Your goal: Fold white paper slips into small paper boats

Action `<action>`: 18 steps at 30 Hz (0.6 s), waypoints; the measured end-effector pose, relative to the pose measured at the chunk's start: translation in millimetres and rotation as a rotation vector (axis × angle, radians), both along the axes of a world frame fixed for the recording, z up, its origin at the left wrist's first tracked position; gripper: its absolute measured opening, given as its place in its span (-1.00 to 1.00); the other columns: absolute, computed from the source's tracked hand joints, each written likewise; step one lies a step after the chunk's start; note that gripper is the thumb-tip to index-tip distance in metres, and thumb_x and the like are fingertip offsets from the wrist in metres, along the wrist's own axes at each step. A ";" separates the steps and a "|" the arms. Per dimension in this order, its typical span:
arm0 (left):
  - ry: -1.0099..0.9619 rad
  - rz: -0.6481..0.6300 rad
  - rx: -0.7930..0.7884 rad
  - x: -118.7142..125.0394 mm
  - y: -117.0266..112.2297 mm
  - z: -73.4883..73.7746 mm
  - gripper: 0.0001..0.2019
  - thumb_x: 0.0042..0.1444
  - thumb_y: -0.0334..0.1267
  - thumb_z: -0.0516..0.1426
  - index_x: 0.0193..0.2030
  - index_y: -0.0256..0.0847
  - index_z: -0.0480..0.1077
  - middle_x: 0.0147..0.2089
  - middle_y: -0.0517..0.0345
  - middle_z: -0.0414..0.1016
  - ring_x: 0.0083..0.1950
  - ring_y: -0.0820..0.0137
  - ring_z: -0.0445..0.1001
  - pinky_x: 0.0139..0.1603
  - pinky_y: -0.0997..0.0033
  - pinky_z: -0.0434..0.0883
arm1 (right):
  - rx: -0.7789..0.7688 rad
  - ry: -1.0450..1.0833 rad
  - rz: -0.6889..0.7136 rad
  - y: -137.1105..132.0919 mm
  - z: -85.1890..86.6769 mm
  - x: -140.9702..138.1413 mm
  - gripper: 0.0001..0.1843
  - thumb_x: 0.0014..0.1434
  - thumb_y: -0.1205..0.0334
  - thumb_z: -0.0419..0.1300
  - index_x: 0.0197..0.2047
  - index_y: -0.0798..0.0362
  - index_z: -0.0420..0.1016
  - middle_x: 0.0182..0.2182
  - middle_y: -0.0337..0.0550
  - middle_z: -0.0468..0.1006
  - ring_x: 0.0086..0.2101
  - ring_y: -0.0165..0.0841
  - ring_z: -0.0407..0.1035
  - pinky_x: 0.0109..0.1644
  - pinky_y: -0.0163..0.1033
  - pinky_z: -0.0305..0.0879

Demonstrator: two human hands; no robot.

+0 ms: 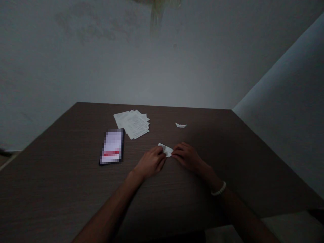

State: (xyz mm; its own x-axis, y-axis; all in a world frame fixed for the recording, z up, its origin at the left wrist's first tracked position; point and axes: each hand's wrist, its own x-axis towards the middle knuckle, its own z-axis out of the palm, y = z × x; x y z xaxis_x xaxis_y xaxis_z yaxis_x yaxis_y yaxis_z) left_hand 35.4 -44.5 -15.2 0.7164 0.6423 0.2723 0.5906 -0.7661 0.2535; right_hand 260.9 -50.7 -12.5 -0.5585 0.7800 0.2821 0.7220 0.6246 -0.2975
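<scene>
A small piece of folded white paper [166,150] is held low over the dark table, between my two hands. My left hand [151,162] pinches its left end, fingers curled together. At its right end, the fingertips of my right hand [187,156] are closed on the paper. Parts of the paper are hidden behind the fingers. Beyond my right hand sits a small folded paper boat [181,125], its two pointed ends turned up.
The brown wooden table [141,202] reaches back to a grey wall. Several printed sheets [135,124] lie fanned out at the back left. Nearer, a phone or tablet [111,147] with a blurred screen lies face up. A slanted wall borders the right side.
</scene>
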 end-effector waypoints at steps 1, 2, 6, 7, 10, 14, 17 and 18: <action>-0.003 0.002 -0.011 0.2 -0.3 0.2 -0.77 0.28 -0.27 -0.02 -0.22 -0.26 0.45 -0.18 -0.01 0.36 -0.15 0.30 0.37 -0.12 0.28 0.39 | 0.000 0.002 0.002 0.7 0.0 -0.5 -0.86 0.26 0.30 0.15 -0.21 0.02 0.55 -0.24 -0.10 0.50 -0.17 -0.27 0.28 -0.05 -0.15 0.25; -0.010 0.002 -0.023 0.4 -0.7 0.3 -0.78 0.28 -0.27 -0.01 -0.23 -0.26 0.44 -0.18 -0.01 0.36 -0.14 0.29 0.37 -0.11 0.28 0.39 | 0.002 0.003 0.002 1.4 0.1 -1.1 -0.86 0.26 0.30 0.14 -0.22 0.02 0.55 -0.25 -0.10 0.50 -0.18 -0.27 0.28 -0.06 -0.15 0.25; -0.055 -0.010 -0.060 1.7 -2.6 0.8 -0.82 0.24 -0.27 0.02 -0.17 -0.27 0.42 -0.11 -0.04 0.36 -0.04 0.26 0.37 0.00 0.25 0.39 | 0.015 0.005 -0.006 4.2 3.1 -5.0 -0.86 0.23 0.35 0.15 -0.27 0.01 0.55 -0.25 -0.10 0.48 -0.19 -0.27 0.28 -0.09 -0.16 0.25; -0.061 -0.014 -0.065 2.2 -3.1 1.0 -0.82 0.24 -0.27 0.03 -0.15 -0.27 0.41 -0.09 -0.05 0.36 -0.02 0.25 0.36 0.02 0.24 0.39 | 0.014 0.006 -0.009 4.8 4.4 -5.9 -0.86 0.23 0.36 0.15 -0.28 0.02 0.55 -0.25 -0.10 0.48 -0.19 -0.27 0.28 -0.09 -0.16 0.25; -0.067 -0.018 -0.073 4.2 -5.6 2.1 -0.81 0.23 -0.25 0.04 -0.12 -0.27 0.41 -0.08 -0.05 0.37 -0.01 0.22 0.36 0.02 0.23 0.39 | -0.002 0.020 -0.008 5.4 7.9 -6.4 -0.85 0.19 0.40 0.16 -0.32 0.02 0.55 -0.24 -0.10 0.48 -0.20 -0.28 0.29 -0.09 -0.17 0.26; -0.059 -0.028 -0.065 8.1 -10.3 3.1 -0.78 0.21 -0.20 0.06 -0.09 -0.25 0.42 -0.08 -0.05 0.37 -0.04 0.21 0.37 -0.02 0.22 0.39 | -0.044 0.059 -0.009 4.2 9.6 -1.3 -0.85 0.15 0.42 0.18 -0.34 0.01 0.54 -0.26 -0.11 0.46 -0.21 -0.29 0.30 -0.09 -0.17 0.27; -0.044 -0.034 -0.054 10.0 -12.3 3.2 -0.76 0.21 -0.20 0.06 -0.06 -0.25 0.42 -0.08 -0.05 0.37 -0.03 0.20 0.37 0.00 0.19 0.38 | -0.071 0.086 -0.012 3.5 8.6 2.4 -0.87 0.13 0.40 0.20 -0.34 0.01 0.54 -0.27 -0.12 0.46 -0.22 -0.30 0.32 -0.10 -0.19 0.27; -0.041 -0.040 -0.055 10.0 -12.4 3.5 -0.75 0.21 -0.20 0.06 -0.06 -0.25 0.42 -0.08 -0.05 0.37 -0.03 0.20 0.36 0.00 0.19 0.37 | -0.079 0.092 -0.016 3.7 8.1 2.8 -0.88 0.13 0.40 0.20 -0.34 0.01 0.54 -0.27 -0.13 0.46 -0.21 -0.30 0.32 -0.10 -0.19 0.27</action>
State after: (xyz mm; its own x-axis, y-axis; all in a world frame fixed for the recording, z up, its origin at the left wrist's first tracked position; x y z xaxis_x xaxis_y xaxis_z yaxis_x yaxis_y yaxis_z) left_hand 45.5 -57.0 -11.8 0.7307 0.6283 0.2670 0.5482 -0.7731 0.3189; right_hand 263.7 -47.0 -4.4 -0.5207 0.8103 0.2689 0.6989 0.5855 -0.4107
